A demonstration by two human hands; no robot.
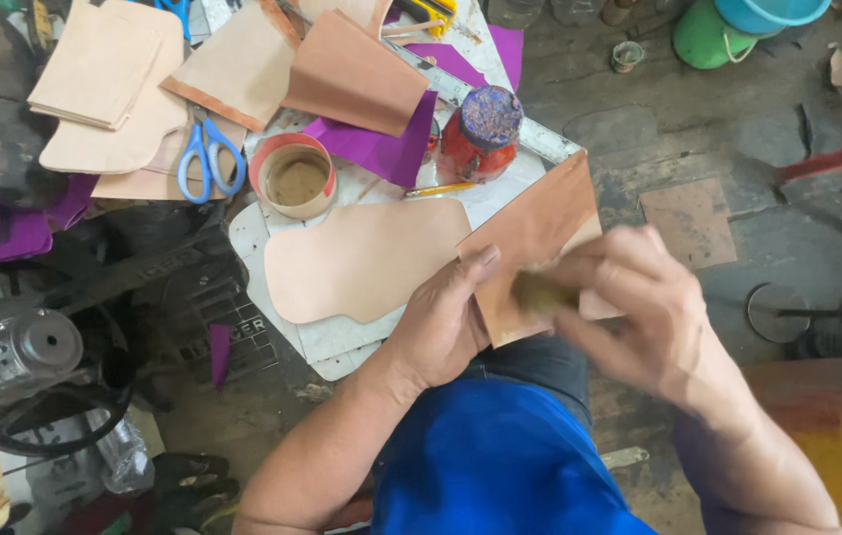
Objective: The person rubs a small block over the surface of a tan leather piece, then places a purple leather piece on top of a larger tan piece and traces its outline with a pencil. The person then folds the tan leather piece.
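The left hand (pixel 446 322) grips the near edge of a brown leather piece (pixel 530 233), thumb pressed on its top face, holding it tilted over the lap at the bench (pixel 342 342) edge. The right hand (pixel 629 307) is clenched around a small olive-coloured brush or dauber (pixel 543 292) (blurred, so its exact kind is unclear) whose tip touches the leather. Just left of the left hand lies a pale curved leather cutout (pixel 362 258). Beyond the hands stand a red-stained jar (pixel 480 134) and an open round tin (pixel 294 178), with blue-handled scissors (pixel 209 159) farther left.
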